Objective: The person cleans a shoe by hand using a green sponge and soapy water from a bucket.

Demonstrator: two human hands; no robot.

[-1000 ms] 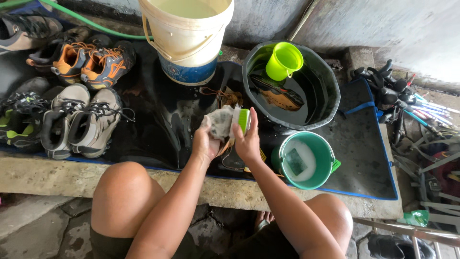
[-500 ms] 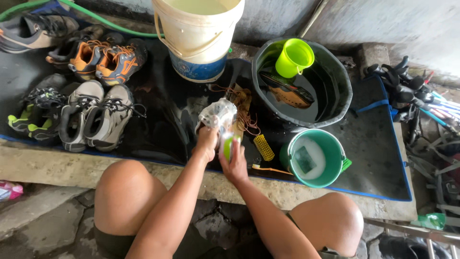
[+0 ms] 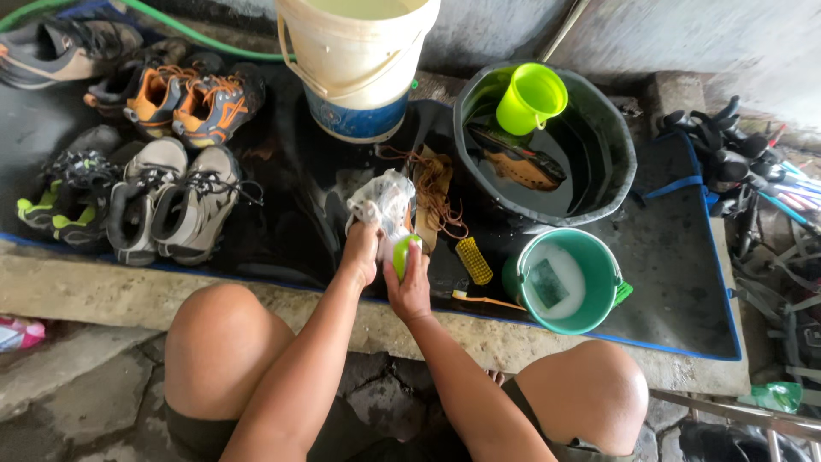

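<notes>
My left hand (image 3: 360,251) grips a grey, soapy shoe (image 3: 383,204) and holds it upright above the wet black mat (image 3: 282,222). My right hand (image 3: 408,287) is closed around a green scrubbing brush (image 3: 400,255) and presses it against the lower part of the shoe. A brown shoe with loose laces (image 3: 434,188) lies on the mat just behind the grey one. My bare knees frame the bottom of the view.
A yellow brush (image 3: 473,260) and a toothbrush (image 3: 483,299) lie beside a small green pail of soapy water (image 3: 564,280). A dark basin (image 3: 547,145) holds a shoe and a lime cup (image 3: 531,98). A white bucket (image 3: 355,60) stands behind. Several shoe pairs (image 3: 162,201) sit left.
My right hand has drawn the green brush down from the top of the shoe to its lower end. The view has shifted slightly right.
</notes>
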